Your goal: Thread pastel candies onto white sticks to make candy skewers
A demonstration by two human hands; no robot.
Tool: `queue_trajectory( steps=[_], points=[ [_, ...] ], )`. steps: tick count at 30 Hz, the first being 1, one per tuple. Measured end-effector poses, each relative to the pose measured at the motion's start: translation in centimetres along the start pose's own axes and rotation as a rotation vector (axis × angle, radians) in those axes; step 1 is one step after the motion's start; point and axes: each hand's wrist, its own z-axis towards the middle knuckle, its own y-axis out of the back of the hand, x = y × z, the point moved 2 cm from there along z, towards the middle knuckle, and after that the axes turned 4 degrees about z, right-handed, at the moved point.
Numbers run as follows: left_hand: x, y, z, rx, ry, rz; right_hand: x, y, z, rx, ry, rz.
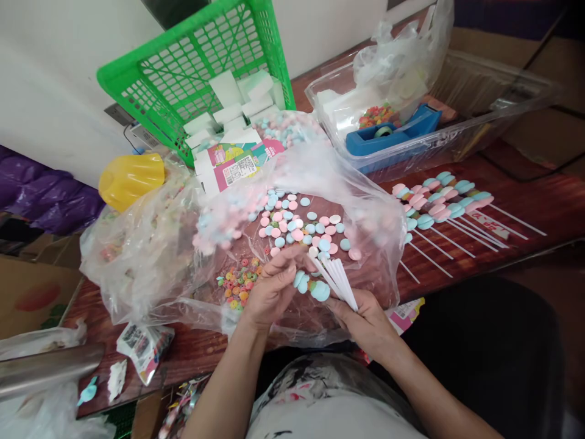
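My right hand [365, 320] is closed around a bundle of white sticks [340, 283] that fan up and to the left. A candy skewer [313, 286] with pale blue discs and an orange-brown piece sticks out leftward from the same hand. At the skewer's far end, my left hand [269, 289] has its fingers curled in beside the blue discs; what lies between its fingertips is hidden. Loose pink, blue and white candy discs [315, 228] lie just beyond both hands. Small coloured candy rings [240, 280] are heaped left of my left hand.
A clear plastic bag [320, 171] lies spread under the candies. Finished-looking candy skewers [443, 201] rest in rows at the right. Behind stand a green basket [183, 67] and a clear tub [457, 134] holding a blue tape dispenser [393, 134]. A yellow scalloped container [132, 180] is at left.
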Motion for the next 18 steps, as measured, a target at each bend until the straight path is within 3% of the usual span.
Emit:
queue_trajectory(
  steps=[4,10,13,18],
  points=[
    [0.3,-0.3,0.2,-0.197,-0.021,-0.180,0.0,0.0,-0.1,-0.037,-0.005,0.040],
    [2.7,-1.7,-0.6,-0.226,0.051,-0.215,-0.6,0.1,-0.4,-0.057,0.003,-0.039],
    [3.4,-2.8,-1.1,-0.280,-0.027,-0.178,-1.3,0.3,-0.6,-0.099,-0.013,-0.070],
    [4.2,-3.1,-1.9,-0.225,-0.150,0.047,-2.3,0.5,-1.3,-0.257,0.047,-0.152]
  ],
)
